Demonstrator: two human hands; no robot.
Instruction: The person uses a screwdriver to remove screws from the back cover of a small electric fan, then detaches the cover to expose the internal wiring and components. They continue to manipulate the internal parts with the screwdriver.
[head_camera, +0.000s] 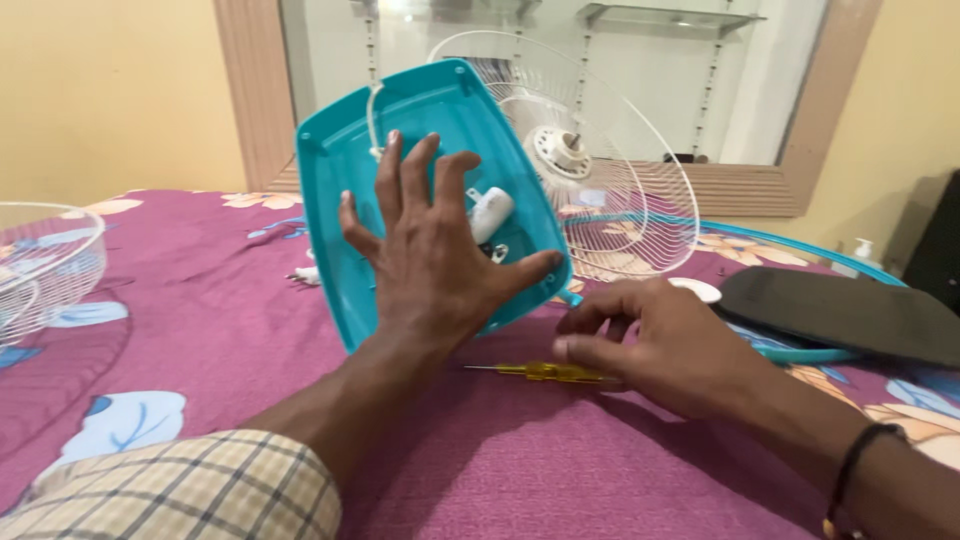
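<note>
Purple floral bed cover (200, 330) across the frame's lower half. Teal fan base (345, 170) tilted up at centre, white grille (640, 200) behind it at upper right. Left hand (430, 260) spread flat against the base, grasping nothing. Right hand (650, 345), lower right, fingers curled on a yellow screwdriver (545, 372) lying on the cover.

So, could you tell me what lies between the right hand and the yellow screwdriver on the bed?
Nothing: in the head view the right hand rests directly on the yellow screwdriver's handle end, fingers touching it, over the purple sheet.
</note>
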